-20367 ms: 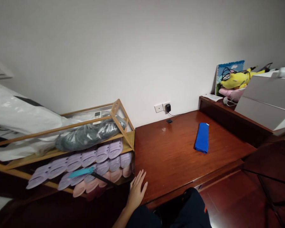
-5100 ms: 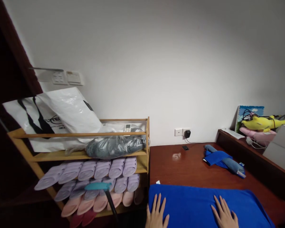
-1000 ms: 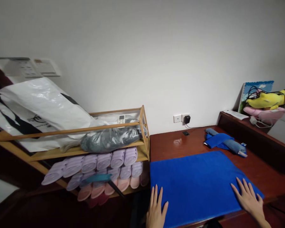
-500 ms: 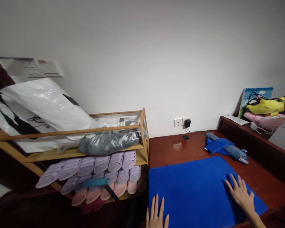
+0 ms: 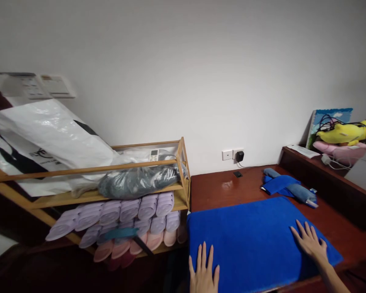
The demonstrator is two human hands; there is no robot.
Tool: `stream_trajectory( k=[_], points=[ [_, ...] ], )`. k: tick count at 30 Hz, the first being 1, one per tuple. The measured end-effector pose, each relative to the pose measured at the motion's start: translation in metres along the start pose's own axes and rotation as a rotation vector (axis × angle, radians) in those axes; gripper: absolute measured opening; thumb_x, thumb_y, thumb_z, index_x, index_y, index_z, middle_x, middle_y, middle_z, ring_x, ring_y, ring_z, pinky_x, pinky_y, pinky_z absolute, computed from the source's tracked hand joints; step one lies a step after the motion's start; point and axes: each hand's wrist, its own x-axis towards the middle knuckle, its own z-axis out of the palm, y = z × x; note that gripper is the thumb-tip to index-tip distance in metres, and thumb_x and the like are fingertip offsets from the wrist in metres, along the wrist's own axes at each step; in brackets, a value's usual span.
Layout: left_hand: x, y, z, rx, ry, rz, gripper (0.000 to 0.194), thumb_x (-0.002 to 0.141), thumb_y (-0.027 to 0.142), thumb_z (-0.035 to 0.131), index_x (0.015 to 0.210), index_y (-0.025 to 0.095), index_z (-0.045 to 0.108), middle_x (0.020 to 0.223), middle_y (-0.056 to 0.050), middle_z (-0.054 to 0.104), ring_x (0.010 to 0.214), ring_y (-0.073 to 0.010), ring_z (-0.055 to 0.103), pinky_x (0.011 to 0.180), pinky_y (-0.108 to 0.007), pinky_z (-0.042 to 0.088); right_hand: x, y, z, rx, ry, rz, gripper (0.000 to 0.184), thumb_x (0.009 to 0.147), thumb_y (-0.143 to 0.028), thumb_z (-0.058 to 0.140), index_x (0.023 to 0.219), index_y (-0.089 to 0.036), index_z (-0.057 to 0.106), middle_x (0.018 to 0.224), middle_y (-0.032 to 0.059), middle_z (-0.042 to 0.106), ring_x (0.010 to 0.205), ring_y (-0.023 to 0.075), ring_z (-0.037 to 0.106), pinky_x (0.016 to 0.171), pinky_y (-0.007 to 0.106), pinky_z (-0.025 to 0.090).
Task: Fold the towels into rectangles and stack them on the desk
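Towel is spread flat on the table; left hand and right hand are pressed open-palmed on it; soft, light and limp, it is best taken by its corners.

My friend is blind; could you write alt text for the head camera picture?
Two bare hands, left hand and right hand, press flat on a blue towel spread over a dark wooden table. A bamboo rack of slippers stands left.

Single head-worn view, forward and down, close over wooden desk toward wall.
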Motion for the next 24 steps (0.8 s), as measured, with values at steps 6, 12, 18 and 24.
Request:
stream_trajectory(
  k=[6,12,18,24],
  points=[
    [-0.003,-0.002,-0.013,-0.058,-0.062,0.022,0.052,0.092,0.039,0.031,0.142,0.034,0.017,0.151,0.003,0.020,0.140,-0.0266,0.017,0.112,-0.058,0.008,-0.054,-0.054,-0.029,0.153,0.209,0.024,0.071,0.085,-0.061,0.014,0.143,-0.023,0.027,0.153,0.0123,0.019,0.140,0.0265,0.018,0.105,0.055,0.024],
    [-0.002,-0.002,-0.007,-0.040,-0.022,0.017,0.053,0.091,0.040,0.032,0.142,0.033,0.022,0.151,0.002,0.020,0.138,-0.0273,0.021,0.113,-0.056,0.010,-0.143,-0.125,-0.006,0.088,0.091,-0.356,0.068,0.083,-0.064,0.029,0.143,-0.033,0.023,0.153,0.0028,0.023,0.140,0.0258,0.016,0.108,0.053,0.022],
    [-0.008,-0.006,0.010,0.013,-0.011,-0.018,0.053,0.088,0.037,0.034,0.141,0.028,0.032,0.150,-0.002,0.026,0.138,-0.0283,0.023,0.111,-0.057,0.011,-0.143,-0.115,-0.012,0.375,0.102,-0.278,0.066,0.081,-0.065,0.033,0.131,-0.026,0.047,0.143,0.0063,0.043,0.133,0.0289,0.035,0.106,0.049,0.030],
    [0.057,0.024,-0.019,-0.146,0.051,0.134,0.044,0.090,0.028,0.032,0.130,0.024,0.051,0.147,-0.005,0.037,0.136,-0.0243,0.027,0.109,-0.048,0.024,-0.216,-0.114,-0.013,0.664,0.016,0.312,0.057,0.077,-0.070,0.030,0.101,-0.033,0.066,0.081,0.0011,0.074,0.081,0.0277,0.067,0.068,0.036,0.054]
  ],
)
